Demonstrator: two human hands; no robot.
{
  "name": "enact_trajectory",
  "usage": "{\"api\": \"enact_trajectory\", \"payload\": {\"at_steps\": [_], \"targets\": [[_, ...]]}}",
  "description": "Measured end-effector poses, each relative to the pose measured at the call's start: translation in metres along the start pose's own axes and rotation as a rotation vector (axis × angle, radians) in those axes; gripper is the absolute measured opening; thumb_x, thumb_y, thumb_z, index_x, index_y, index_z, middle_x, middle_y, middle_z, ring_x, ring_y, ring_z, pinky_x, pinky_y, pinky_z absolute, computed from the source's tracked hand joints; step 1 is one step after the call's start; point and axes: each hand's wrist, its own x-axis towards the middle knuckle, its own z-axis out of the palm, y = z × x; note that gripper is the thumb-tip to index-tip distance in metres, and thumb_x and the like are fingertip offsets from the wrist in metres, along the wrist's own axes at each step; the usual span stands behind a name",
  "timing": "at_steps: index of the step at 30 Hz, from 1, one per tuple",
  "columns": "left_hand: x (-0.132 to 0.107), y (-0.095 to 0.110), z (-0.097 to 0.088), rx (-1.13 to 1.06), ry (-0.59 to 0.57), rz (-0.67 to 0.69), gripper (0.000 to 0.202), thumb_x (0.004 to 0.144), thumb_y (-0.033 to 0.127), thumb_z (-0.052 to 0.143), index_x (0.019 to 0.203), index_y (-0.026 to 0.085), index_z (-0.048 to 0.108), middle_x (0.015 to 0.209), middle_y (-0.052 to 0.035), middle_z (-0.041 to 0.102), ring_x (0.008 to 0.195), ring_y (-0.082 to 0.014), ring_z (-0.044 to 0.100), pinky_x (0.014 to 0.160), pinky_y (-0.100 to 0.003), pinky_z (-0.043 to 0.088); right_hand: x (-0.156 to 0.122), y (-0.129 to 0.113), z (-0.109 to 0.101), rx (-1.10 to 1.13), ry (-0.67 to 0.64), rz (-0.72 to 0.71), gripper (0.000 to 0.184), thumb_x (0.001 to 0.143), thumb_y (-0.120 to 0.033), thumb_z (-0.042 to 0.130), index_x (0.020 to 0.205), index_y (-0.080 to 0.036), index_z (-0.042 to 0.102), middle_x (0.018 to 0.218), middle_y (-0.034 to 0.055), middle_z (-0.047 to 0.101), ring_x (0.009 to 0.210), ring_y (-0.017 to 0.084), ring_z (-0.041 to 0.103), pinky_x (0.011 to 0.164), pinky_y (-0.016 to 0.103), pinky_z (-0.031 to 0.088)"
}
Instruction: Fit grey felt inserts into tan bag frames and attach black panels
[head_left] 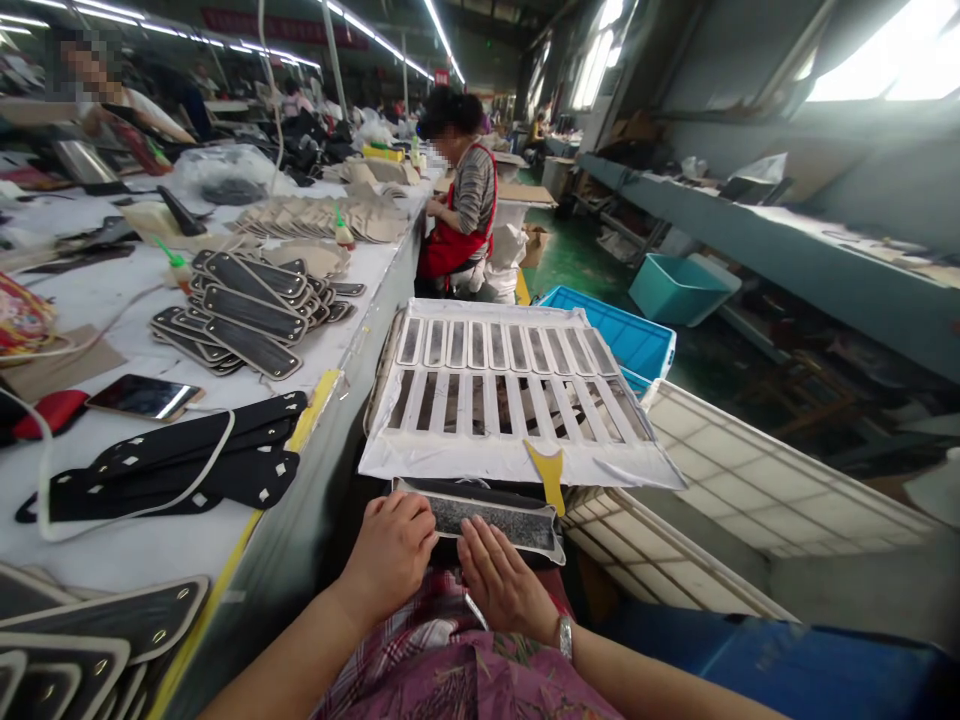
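Note:
A long grey panel with a pale border (517, 527) lies across my lap, at the near edge of a white slotted board (480, 462). My left hand (394, 550) is closed on the panel's left end, fingers curled over its edge. Flat on the panel's middle rests my right hand (506, 580), its fingers stretched out and close together. A yellow fork-ended scraper (553, 478) lies on the board's near edge, just beyond the panel's right end. In the board's far row sit several grey pale-edged pieces (476, 345); the near row shows open slots.
On the white table (360, 300) at left are a pile of dark pale-edged strips (251, 310), black straps (172, 460), a phone (142, 396) and a cable. A white crate (750, 470) and blue crate (622, 335) stand right. A co-worker (465, 200) sits ahead.

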Motion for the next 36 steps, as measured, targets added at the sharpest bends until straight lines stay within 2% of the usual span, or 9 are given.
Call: {"api": "enact_trajectory", "payload": {"at_steps": [3, 6, 10, 13, 16, 21, 32, 36], "targets": [[0.002, -0.001, 0.002, -0.004, 0.017, -0.002, 0.010, 0.082, 0.021, 0.049, 0.074, 0.019, 0.056, 0.088, -0.0025, 0.058, 0.087, -0.0208, 0.049, 0.078, -0.037, 0.034, 0.005, -0.002, 0.004, 0.005, -0.031, -0.015, 0.041, 0.086, -0.021, 0.039, 0.121, -0.003, 0.049, 0.129, 0.0193, 0.048, 0.123, 0.032, 0.039, 0.099, 0.043, 0.036], [-0.001, -0.008, 0.006, -0.021, 0.096, -0.045, 0.003, 0.079, 0.021, 0.053, 0.077, 0.019, 0.055, 0.093, -0.0040, 0.058, 0.091, -0.0223, 0.050, 0.080, -0.039, 0.035, 0.011, -0.006, 0.009, 0.024, -0.045, -0.016, 0.042, 0.084, -0.015, 0.035, 0.122, -0.003, 0.048, 0.130, 0.0191, 0.047, 0.124, 0.033, 0.037, 0.099, 0.043, 0.036], [-0.008, -0.032, 0.005, -0.099, 0.227, -0.100, 0.021, 0.073, 0.022, 0.060, 0.093, 0.020, 0.054, 0.111, -0.0073, 0.053, 0.106, -0.0255, 0.046, 0.090, -0.043, 0.035, 0.017, -0.011, 0.014, 0.029, -0.033, -0.024, 0.042, 0.084, -0.011, 0.032, 0.122, -0.004, 0.049, 0.130, 0.0178, 0.047, 0.124, 0.032, 0.037, 0.100, 0.042, 0.037], [-0.013, -0.051, 0.003, -0.195, 0.173, -0.074, 0.002, 0.077, 0.022, 0.055, 0.078, 0.021, 0.055, 0.118, -0.0059, 0.050, 0.111, -0.0248, 0.044, 0.093, -0.042, 0.037, 0.022, -0.012, 0.014, 0.039, -0.029, -0.030, 0.042, 0.084, -0.010, 0.032, 0.121, -0.004, 0.049, 0.129, 0.0171, 0.048, 0.124, 0.031, 0.037, 0.099, 0.041, 0.037], [-0.015, -0.060, 0.002, -0.243, 0.141, -0.048, 0.008, 0.080, 0.019, 0.050, 0.074, 0.020, 0.055, 0.122, -0.0055, 0.047, 0.114, -0.0241, 0.041, 0.095, -0.042, 0.036, 0.029, -0.011, 0.012, 0.043, -0.023, -0.053, 0.041, 0.084, -0.010, 0.032, 0.120, -0.004, 0.050, 0.128, 0.0170, 0.049, 0.124, 0.030, 0.038, 0.099, 0.040, 0.038], [-0.016, -0.063, 0.002, -0.288, 0.150, -0.003, 0.010, 0.081, 0.015, 0.047, 0.073, 0.019, 0.052, 0.122, -0.0073, 0.046, 0.115, -0.0225, 0.041, 0.098, -0.040, 0.035, 0.040, -0.010, 0.010, 0.039, -0.046, -0.110, 0.040, 0.086, -0.011, 0.031, 0.120, -0.004, 0.051, 0.127, 0.0174, 0.050, 0.122, 0.030, 0.041, 0.098, 0.041, 0.038], [-0.020, -0.067, 0.003, -0.375, 0.171, -0.048, 0.011, 0.079, 0.013, 0.045, 0.071, 0.020, 0.049, 0.123, -0.0072, 0.049, 0.116, -0.0218, 0.043, 0.099, -0.041, 0.037, 0.066, -0.019, 0.024, 0.074, -0.063, -0.153, 0.041, 0.086, -0.014, 0.033, 0.122, -0.004, 0.049, 0.131, 0.0171, 0.047, 0.124, 0.031, 0.037, 0.102, 0.041, 0.033], [-0.024, -0.071, 0.009, -0.449, 0.256, -0.128, 0.011, 0.080, 0.014, 0.045, 0.086, 0.020, 0.051, 0.130, -0.0087, 0.041, 0.122, -0.0224, 0.039, 0.102, -0.043, 0.034, 0.085, -0.026, 0.031, 0.093, -0.082, -0.137, 0.045, 0.086, -0.023, 0.036, 0.125, -0.002, 0.045, 0.135, 0.0189, 0.041, 0.127, 0.032, 0.033, 0.105, 0.043, 0.029]]}}
